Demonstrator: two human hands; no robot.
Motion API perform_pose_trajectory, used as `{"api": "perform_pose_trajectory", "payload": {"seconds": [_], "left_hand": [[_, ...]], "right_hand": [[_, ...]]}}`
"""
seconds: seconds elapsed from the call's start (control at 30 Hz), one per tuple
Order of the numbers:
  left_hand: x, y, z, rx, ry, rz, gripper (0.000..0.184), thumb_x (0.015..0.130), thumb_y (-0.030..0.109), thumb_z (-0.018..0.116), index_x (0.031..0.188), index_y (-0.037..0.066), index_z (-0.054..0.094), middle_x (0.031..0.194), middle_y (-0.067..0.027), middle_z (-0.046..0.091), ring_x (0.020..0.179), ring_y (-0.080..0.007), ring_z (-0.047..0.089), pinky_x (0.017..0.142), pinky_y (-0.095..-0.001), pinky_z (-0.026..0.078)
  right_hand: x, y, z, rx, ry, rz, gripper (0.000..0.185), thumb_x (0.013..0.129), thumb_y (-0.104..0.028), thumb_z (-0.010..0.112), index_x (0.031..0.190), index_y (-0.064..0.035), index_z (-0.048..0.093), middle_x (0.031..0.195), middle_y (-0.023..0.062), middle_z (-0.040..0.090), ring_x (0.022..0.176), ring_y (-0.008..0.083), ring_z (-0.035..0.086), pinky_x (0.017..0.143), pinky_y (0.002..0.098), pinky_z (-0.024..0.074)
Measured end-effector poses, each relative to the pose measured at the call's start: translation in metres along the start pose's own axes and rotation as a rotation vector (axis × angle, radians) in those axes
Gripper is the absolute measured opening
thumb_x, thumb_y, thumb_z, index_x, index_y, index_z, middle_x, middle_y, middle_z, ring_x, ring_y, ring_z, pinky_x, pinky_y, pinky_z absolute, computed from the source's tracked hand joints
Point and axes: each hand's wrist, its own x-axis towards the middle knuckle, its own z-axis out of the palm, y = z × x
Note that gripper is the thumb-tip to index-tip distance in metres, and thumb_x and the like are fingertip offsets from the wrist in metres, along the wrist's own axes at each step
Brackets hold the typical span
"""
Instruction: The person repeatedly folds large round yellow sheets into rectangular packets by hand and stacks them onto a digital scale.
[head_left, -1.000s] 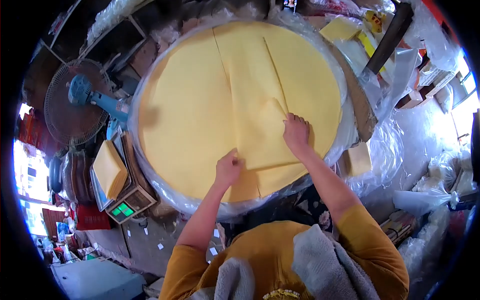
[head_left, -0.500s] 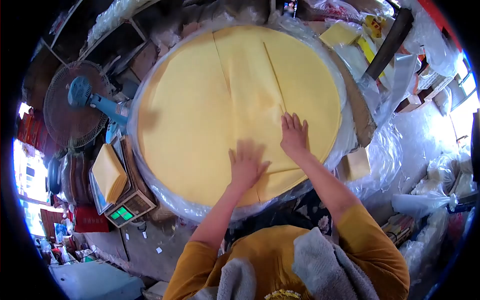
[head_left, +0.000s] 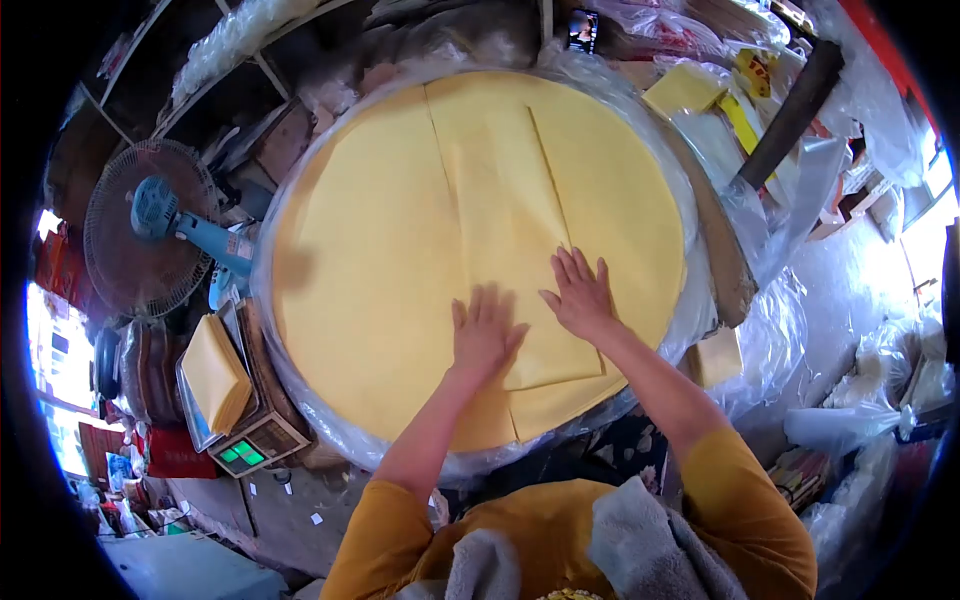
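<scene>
A large round stack of yellow sheet material (head_left: pixel 360 250) lies in front of me, with clear plastic round its rim. On its middle right is a folded yellow strip (head_left: pixel 510 200) with a straight raised right edge. My left hand (head_left: pixel 483 335) lies spread on the yellow surface near the strip's lower left part, its fingertips slightly blurred. My right hand (head_left: pixel 580 295) rests flat with fingers apart over the strip's right edge. Neither hand holds anything.
At the left stand a blue fan (head_left: pixel 155 208) and a scale (head_left: pixel 262 440) bearing folded yellow sheets (head_left: pixel 215 375). A dark bar (head_left: pixel 795 115), plastic bags (head_left: pixel 870 370) and a yellow pad (head_left: pixel 685 90) are at the right. A phone (head_left: pixel 582 31) stands at the back.
Both hands have let go of the yellow sheet and opened flat on it. The lifted fold near my right hand now lies down. The round stack appears slightly lower in view.
</scene>
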Motion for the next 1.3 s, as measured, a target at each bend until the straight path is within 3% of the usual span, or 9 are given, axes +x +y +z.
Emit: {"api": "perform_pose_trajectory", "payload": {"seconds": [0.13,0.27,0.47,0.6,0.8,0.9,1.03,1.13,1.3], "left_hand": [[0.039,-0.035,-0.004,0.064,-0.222,0.028,0.043,0.085,0.033,0.055,0.123,0.012,0.052,0.129,-0.0131,0.051,0.122,-0.0330,0.044,0.099,-0.0614,0.027],[0.128,-0.088,0.020,-0.241,0.343,-0.194,0.039,0.076,0.015,0.066,0.112,0.007,0.053,0.105,-0.0155,0.059,0.091,-0.0310,0.058,0.076,-0.0426,0.048],[0.216,-0.143,0.055,-0.683,0.064,-0.638,0.032,0.070,0.015,0.068,0.098,0.003,0.058,0.083,-0.0167,0.064,0.081,-0.0344,0.064,0.069,-0.0420,0.052],[0.206,-0.140,0.040,-0.858,0.026,-0.566,0.009,0.081,-0.002,0.063,0.081,-0.003,0.053,0.071,-0.0104,0.061,0.055,-0.0173,0.061,0.048,-0.0298,0.050],[0.147,-0.107,0.028,-0.837,0.463,-0.267,0.008,0.079,-0.006,0.063,0.083,-0.001,0.059,0.081,-0.0058,0.062,0.078,-0.0147,0.060,0.066,-0.0265,0.050],[0.125,-0.116,0.026,-0.427,0.445,0.095,0.010,0.079,0.005,0.061,0.089,0.006,0.064,0.106,-0.0094,0.063,0.106,-0.0319,0.054,0.090,-0.0383,0.045],[0.066,-0.087,-0.012,-0.238,0.181,-0.011,0.044,0.083,0.013,0.056,0.126,0.003,0.050,0.137,-0.0209,0.041,0.129,-0.0395,0.034,0.105,-0.0424,0.034],[-0.001,-0.053,0.001,-0.380,0.255,0.082,0.055,0.088,0.009,0.054,0.140,0.008,0.034,0.146,-0.0161,0.030,0.136,-0.0351,0.026,0.108,-0.0425,0.030],[-0.043,0.001,-0.017,-0.315,0.037,0.046,0.069,0.089,0.036,0.055,0.145,0.009,0.024,0.152,-0.0143,0.016,0.141,-0.0332,0.012,0.112,-0.0504,0.015]], "right_hand": [[0.035,0.010,-0.037,0.200,-0.048,0.107,0.053,0.090,-0.040,0.051,0.131,-0.0072,0.046,0.137,0.0118,0.045,0.131,0.0276,0.036,0.106,0.0548,0.0248],[0.124,0.058,0.001,0.481,0.306,0.216,0.038,0.084,-0.021,0.064,0.117,-0.0036,0.053,0.103,0.0163,0.063,0.093,0.0275,0.063,0.076,0.0477,0.0487],[0.182,0.065,-0.022,1.045,-0.161,0.550,0.023,0.075,0.001,0.067,0.093,0.0000,0.054,0.080,0.0158,0.064,0.051,0.0205,0.064,0.044,0.0349,0.0530],[0.179,0.065,-0.024,1.387,-0.141,0.605,0.022,0.071,0.009,0.068,0.085,-0.0001,0.053,0.077,0.0118,0.063,0.061,0.0219,0.066,0.053,0.0302,0.0565],[0.174,0.092,0.020,1.535,-0.112,0.351,0.016,0.077,0.006,0.064,0.090,-0.0026,0.059,0.080,0.0073,0.065,0.072,0.0198,0.065,0.065,0.0281,0.0554],[0.156,0.083,0.011,1.395,-0.008,0.292,0.018,0.083,0.000,0.051,0.094,0.0002,0.065,0.084,0.0075,0.065,0.073,0.0162,0.061,0.066,0.0282,0.0501],[0.094,0.078,-0.020,0.789,0.326,0.173,0.029,0.086,-0.017,0.058,0.110,-0.0010,0.062,0.091,0.0121,0.066,0.080,0.0213,0.063,0.074,0.0311,0.0503],[0.030,0.071,-0.029,0.755,0.069,0.303,0.041,0.084,-0.028,0.064,0.116,-0.0026,0.058,0.090,0.0132,0.066,0.083,0.0240,0.064,0.077,0.0322,0.0500],[-0.017,0.038,-0.032,0.810,0.034,0.311,0.051,0.080,-0.025,0.070,0.123,-0.0024,0.053,0.085,0.0104,0.064,0.079,0.0200,0.062,0.073,0.0308,0.0497]]}}
